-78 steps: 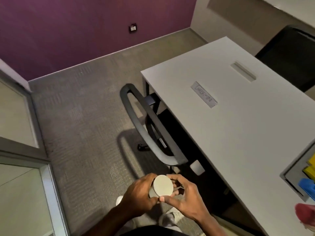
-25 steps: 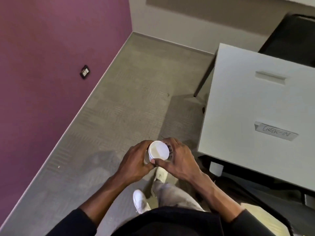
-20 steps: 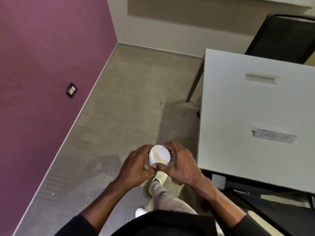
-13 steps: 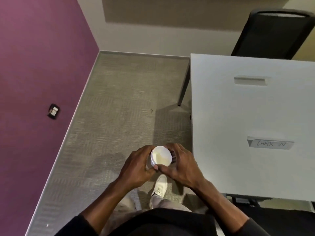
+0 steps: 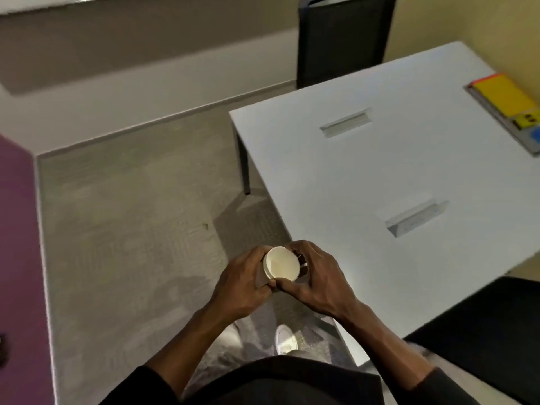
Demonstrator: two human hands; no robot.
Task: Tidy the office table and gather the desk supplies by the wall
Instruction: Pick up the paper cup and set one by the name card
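I hold a small white paper cup (image 5: 281, 263) in front of my body, just off the near left corner of the white office table (image 5: 365, 176). My left hand (image 5: 242, 283) wraps the cup's left side and my right hand (image 5: 317, 280) grips its right side and rim. The cup's opening faces up and looks empty. At the table's far right edge lies a grey tray (image 5: 508, 112) with yellow, orange and blue supplies in it.
Two folded paper name cards (image 5: 346, 123) (image 5: 415, 219) stand on the table. A black chair (image 5: 340, 39) stands behind the table's far side, another black chair (image 5: 493, 334) at the near right. Grey carpet (image 5: 131, 229) and a purple wall (image 5: 17, 244) lie to the left.
My view has turned to the right: the purple wall slid off to the left, and the table's right side with the tray came into view. Both hands keep the same hold on the cup.
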